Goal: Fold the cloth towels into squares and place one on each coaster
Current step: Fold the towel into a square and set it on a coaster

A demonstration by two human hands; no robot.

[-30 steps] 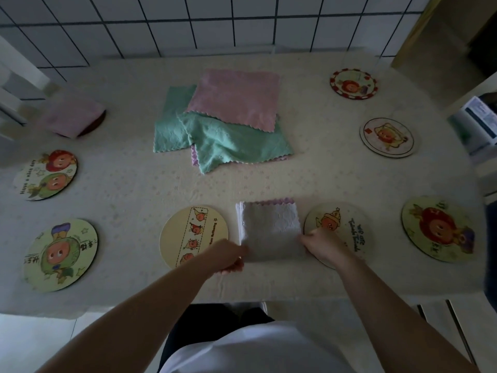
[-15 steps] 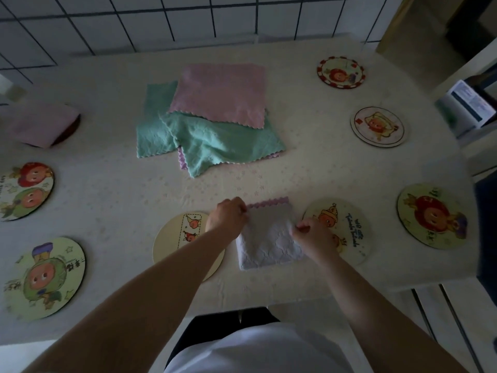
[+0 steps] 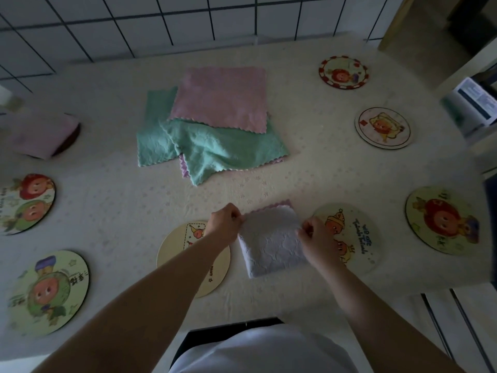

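A pale lilac towel (image 3: 270, 244), folded into a small square, lies near the table's front edge between two round coasters. My left hand (image 3: 224, 224) pinches its far left corner and my right hand (image 3: 316, 239) pinches its right edge. The cream coaster (image 3: 172, 254) lies under my left forearm, and the coaster with crowned figures (image 3: 355, 235) sits just right of my right hand. A pile of unfolded towels lies mid-table: a pink one (image 3: 223, 98) on top of green ones (image 3: 220, 149). At far left a folded pink towel (image 3: 40, 133) rests on a dark coaster.
Several more picture coasters ring the table: two at left (image 3: 27, 203) (image 3: 45, 292), three at right (image 3: 343, 72) (image 3: 383, 127) (image 3: 443, 219). A tiled wall stands behind the table (image 3: 107, 197). A box (image 3: 476, 103) sits off the table's right side.
Both hands have slid from the towel's near corners up to its far end, and the towel now lies a little tilted. The view has shifted slightly.
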